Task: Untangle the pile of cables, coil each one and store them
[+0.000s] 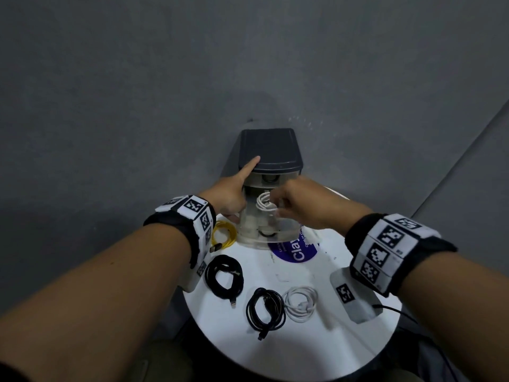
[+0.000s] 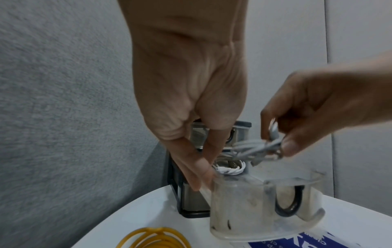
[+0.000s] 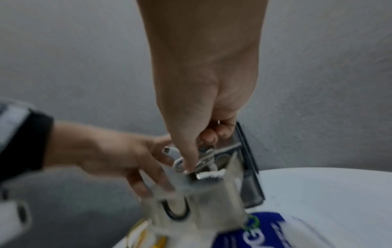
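A small drawer unit (image 1: 271, 147) with a dark grey top stands at the back of the round white table (image 1: 303, 351). One clear drawer (image 1: 287, 230) is pulled out towards me. My right hand (image 1: 278, 209) pinches a coiled white cable (image 1: 264, 206) just above this drawer (image 2: 244, 209); the cable (image 2: 258, 147) shows blurred in the wrist views. Another white coil (image 2: 229, 169) lies inside the drawer. My left hand (image 1: 234, 197) has one digit on the unit's top and straight fingers (image 2: 197, 169) against the drawer's left side.
On the table lie a yellow coil (image 1: 224, 234), two black coils (image 1: 224, 274) (image 1: 265, 307) and a white coil (image 1: 300, 300). A grey block with a marker (image 1: 352, 296) sits at the right edge. A blue sticker (image 1: 294, 250) is in front of the unit. A grey wall stands behind.
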Demonstrator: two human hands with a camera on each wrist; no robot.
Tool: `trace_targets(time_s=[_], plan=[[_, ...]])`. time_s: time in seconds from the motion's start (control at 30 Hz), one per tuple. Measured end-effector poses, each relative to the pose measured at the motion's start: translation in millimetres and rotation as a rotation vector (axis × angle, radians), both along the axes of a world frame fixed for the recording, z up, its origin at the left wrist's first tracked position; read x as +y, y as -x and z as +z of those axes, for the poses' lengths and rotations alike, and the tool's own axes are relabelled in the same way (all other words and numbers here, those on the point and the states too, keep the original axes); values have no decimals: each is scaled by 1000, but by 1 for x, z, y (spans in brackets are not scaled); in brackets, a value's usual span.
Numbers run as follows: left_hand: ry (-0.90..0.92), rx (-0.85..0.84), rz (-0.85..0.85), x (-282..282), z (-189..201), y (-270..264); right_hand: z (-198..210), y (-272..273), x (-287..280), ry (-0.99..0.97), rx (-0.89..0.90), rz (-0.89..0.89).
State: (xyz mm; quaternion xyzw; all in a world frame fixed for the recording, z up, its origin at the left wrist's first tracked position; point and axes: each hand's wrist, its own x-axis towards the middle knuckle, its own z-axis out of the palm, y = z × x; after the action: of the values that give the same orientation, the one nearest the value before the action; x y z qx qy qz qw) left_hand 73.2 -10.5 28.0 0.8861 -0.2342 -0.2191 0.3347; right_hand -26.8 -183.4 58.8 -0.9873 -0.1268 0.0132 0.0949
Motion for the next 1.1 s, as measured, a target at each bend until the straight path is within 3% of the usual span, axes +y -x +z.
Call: trace_targets(time_s=[0.2,0.53,0.7,0.9,1.1], plan=[[26,23,-11,1,0,1,-33,-12,-8,298,-34,-90],[11,14,6,0,3,5,-26,-12,-6,168,80,-161],[6,-6,3,0,1,5,-8,6,10,-28,16,-57],[25,-6,-1,0,-1,7,-23,32,32,-79,129,77],[22,3,-7,0,0,6,-56,40,43,65,451,159]])
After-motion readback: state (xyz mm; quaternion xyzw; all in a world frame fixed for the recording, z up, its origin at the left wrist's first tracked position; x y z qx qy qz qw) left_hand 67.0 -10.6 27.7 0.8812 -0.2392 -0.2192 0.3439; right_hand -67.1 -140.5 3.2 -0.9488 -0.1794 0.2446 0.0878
